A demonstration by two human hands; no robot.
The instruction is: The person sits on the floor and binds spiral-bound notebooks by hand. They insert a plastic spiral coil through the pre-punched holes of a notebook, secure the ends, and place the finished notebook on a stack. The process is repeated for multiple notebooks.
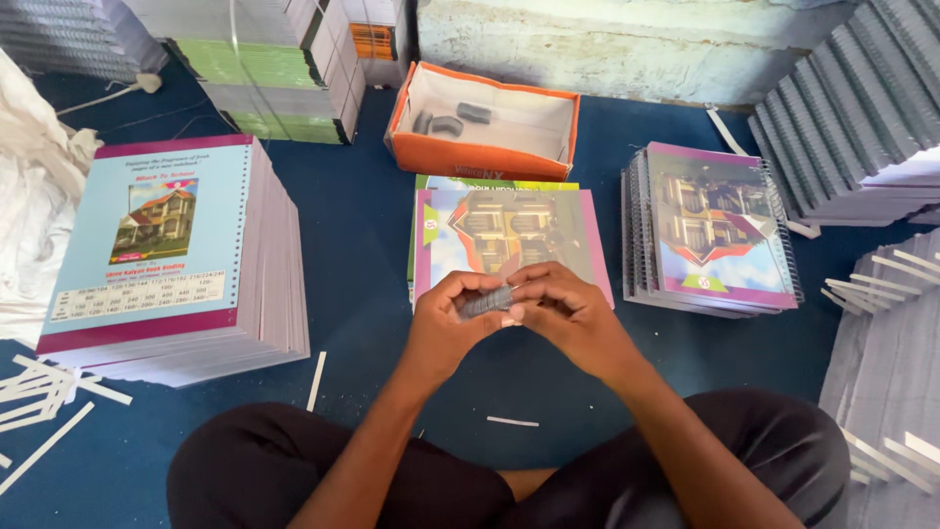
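Grey spiral coil (487, 300), short and ridged, pinched between left hand (446, 318) and right hand (568, 313).

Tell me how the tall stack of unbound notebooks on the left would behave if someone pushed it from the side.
The tall stack of unbound notebooks is thick, so it is probably heavy and slow to slide on the blue floor covering. Its punched edges show no spirals, so upper layers may shear off rather than move as one. Its broad base makes tipping unlikely.
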